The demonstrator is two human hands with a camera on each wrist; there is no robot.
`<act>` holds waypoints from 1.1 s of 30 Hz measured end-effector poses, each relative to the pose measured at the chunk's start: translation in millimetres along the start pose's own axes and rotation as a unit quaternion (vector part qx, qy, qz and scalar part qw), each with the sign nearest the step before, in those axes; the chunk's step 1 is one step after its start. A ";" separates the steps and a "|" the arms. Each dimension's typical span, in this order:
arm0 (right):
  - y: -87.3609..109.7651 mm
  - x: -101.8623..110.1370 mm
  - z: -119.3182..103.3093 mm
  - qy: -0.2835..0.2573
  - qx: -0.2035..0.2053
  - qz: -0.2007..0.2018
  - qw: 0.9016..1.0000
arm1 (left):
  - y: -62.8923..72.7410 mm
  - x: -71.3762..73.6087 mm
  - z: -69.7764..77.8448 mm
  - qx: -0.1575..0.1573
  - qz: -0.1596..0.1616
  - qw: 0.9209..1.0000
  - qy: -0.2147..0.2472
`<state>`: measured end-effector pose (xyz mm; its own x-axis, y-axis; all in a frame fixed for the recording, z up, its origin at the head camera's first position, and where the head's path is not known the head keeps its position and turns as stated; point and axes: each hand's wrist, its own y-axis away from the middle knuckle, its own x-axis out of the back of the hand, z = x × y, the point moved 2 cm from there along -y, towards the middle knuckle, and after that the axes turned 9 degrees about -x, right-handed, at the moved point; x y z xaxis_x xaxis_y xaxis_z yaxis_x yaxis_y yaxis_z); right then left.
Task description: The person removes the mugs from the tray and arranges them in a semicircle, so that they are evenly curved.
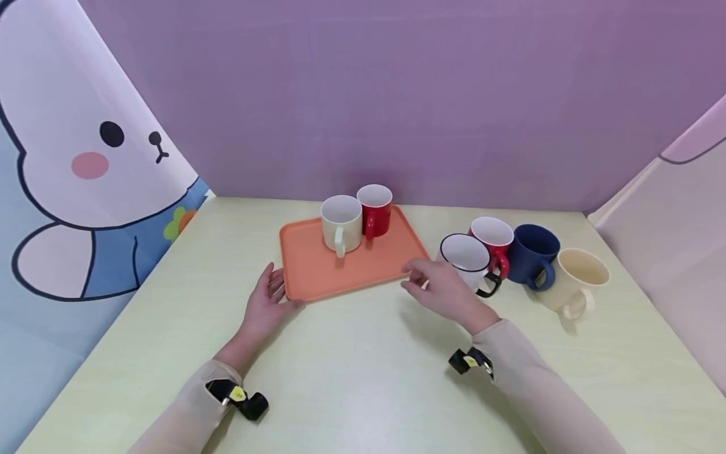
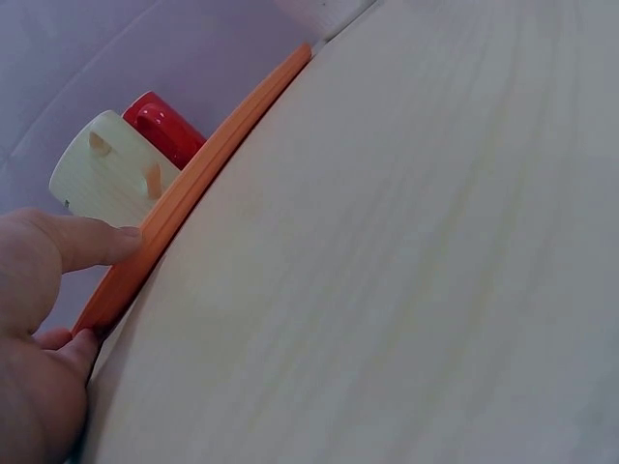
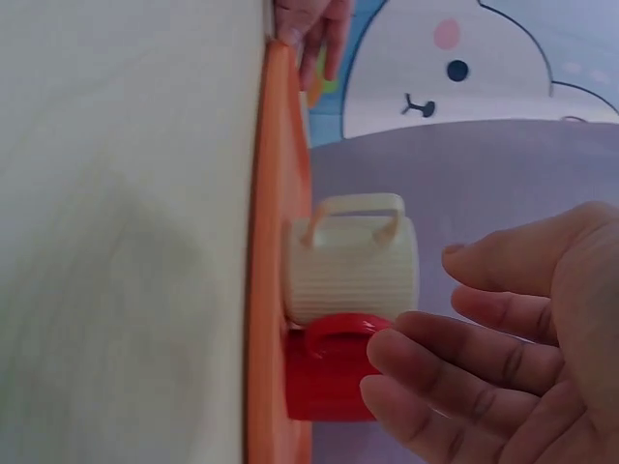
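An orange tray [image 1: 303, 258] lies on the table, carrying a cream ribbed mug [image 1: 333, 230] and a red mug [image 1: 382, 217] side by side. My left hand [image 1: 268, 304] holds the tray's near left corner. In the left wrist view its thumb [image 2: 102, 242] lies against the rim, with other fingers low at the corner. Near the tray's right front corner hovers my right hand [image 1: 442, 290], loosely bent and holding nothing. Seen from the right wrist, its fingers [image 3: 474, 358] appear in front of the red mug. Whether it touches the tray is hard to tell.
Right of the tray stand a white mug with a black rim [image 1: 462, 260], another red mug [image 1: 489, 234], a navy mug [image 1: 522, 255] and a beige mug [image 1: 567, 284], close together. A purple cloth [image 1: 363, 101] hangs behind the table.
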<state>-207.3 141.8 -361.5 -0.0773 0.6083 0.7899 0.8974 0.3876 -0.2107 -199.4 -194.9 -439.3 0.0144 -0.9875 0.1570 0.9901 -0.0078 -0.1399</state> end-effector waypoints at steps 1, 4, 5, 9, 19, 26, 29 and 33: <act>-3.6 -3.4 -0.2 0.003 -0.002 -0.001 1.000 | -0.3 -0.3 0.1 0.001 -0.001 1.000 -0.001; -15.4 -14.1 -0.9 0.013 -0.006 0.000 1.000 | -1.0 -0.6 0.5 0.004 -0.002 1.000 -0.006; -19.6 -17.9 -1.8 0.014 -0.008 0.000 1.000 | -1.1 -0.3 0.5 0.006 -0.002 1.000 -0.007; -37.1 -33.9 -5.6 -0.001 -0.020 -0.004 1.000 | -0.9 -0.1 1.4 0.007 -0.003 1.000 -0.012; -75.1 -69.1 -12.5 -0.064 -0.029 0.045 0.997 | -1.2 0.4 1.7 0.008 -0.005 1.000 -0.015; -94.6 -91.3 -16.6 -0.129 -0.051 0.069 0.988 | -0.3 1.7 1.3 0.009 -0.005 1.000 -0.013; -99.4 -96.5 -19.5 -0.167 -0.061 0.083 0.981 | 0.5 1.4 2.6 0.007 -0.007 1.000 -0.015; -105.5 -102.1 -23.2 -0.208 -0.067 0.102 0.971 | 0.1 1.6 3.1 0.005 -0.008 1.000 -0.016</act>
<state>-284.1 22.7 -406.6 -0.0362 0.9004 0.4335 0.9585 0.1540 -0.2397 -198.8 -195.9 -436.0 0.0032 -0.9817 0.1902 0.9916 -0.0215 -0.1277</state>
